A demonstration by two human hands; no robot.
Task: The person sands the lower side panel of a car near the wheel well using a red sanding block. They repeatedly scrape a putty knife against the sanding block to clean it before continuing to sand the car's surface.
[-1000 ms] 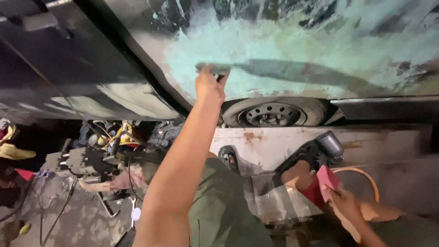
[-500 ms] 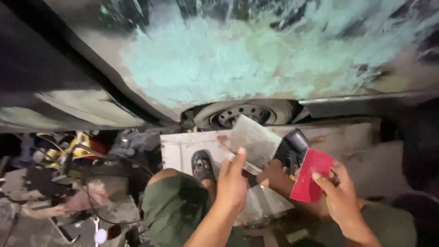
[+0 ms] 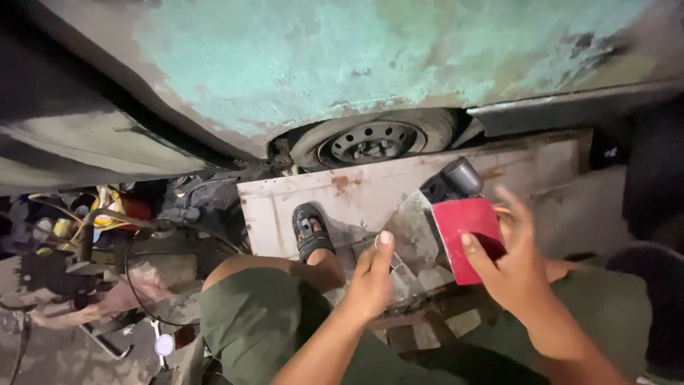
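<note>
Far above my hands is the big car body, with rough green paint and grey patches. Under it, up past my left hand, sits a wheel with a dark steel rim. Below the wheel, just above my left hand, lies a flat white metal sheet with rusty spots. My foot in a black sandal rests on it, just to the left of my left hand. My knees in green trousers are right under my hands. Way off to the left of my hands is a pile of tools and wires.

My right hand grips a red block with my thumb on its front. A black tool pokes out just above it. My left hand pinches the bottom of a grey sheet of sandpaper, which sits between my two hands and touches the red block.
</note>
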